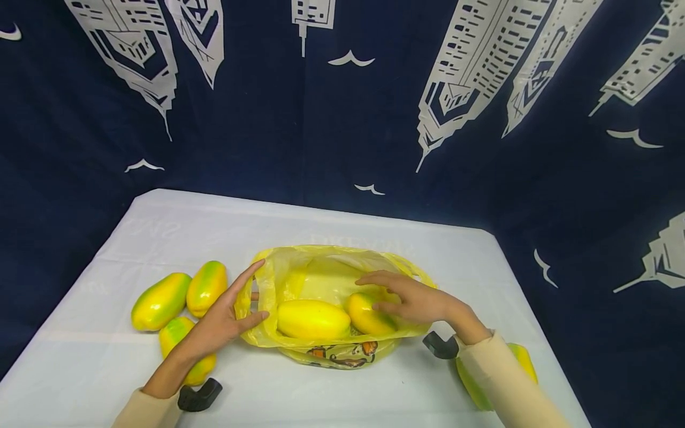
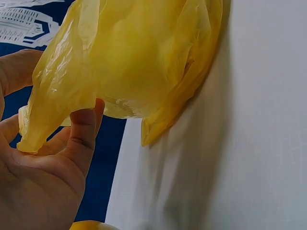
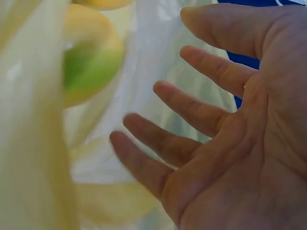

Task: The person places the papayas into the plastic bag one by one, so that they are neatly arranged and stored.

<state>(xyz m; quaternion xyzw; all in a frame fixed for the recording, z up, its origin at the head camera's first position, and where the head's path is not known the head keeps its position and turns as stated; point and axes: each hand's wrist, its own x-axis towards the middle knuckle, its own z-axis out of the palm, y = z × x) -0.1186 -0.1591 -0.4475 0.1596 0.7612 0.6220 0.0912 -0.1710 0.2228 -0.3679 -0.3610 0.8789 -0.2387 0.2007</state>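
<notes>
A yellow plastic bag [image 1: 321, 267] lies with its mouth open in the middle of the table. Inside are two oblong yellow-green fruits, like papayas or mangoes: a mostly yellow fruit [image 1: 313, 319] and, at its right, a second fruit [image 1: 370, 313]. At the bag's left side, my left hand [image 1: 219, 324] holds the handle, thumb and index finger spread; in the left wrist view yellow film [image 2: 62, 91] runs between its fingers. My right hand [image 1: 414, 297] reaches over the right rim beside the second fruit. Its fingers [image 3: 187, 105] are spread and hold nothing in the right wrist view.
Left of the bag lie three similar fruits: one far left [image 1: 160, 302], one behind [image 1: 206, 288] and one partly under my left forearm [image 1: 176, 336]. Another green-yellow fruit [image 1: 521, 359] is partly hidden by my right sleeve. A dark blue printed cloth [image 1: 342, 131] hangs behind the white table [image 1: 176, 220].
</notes>
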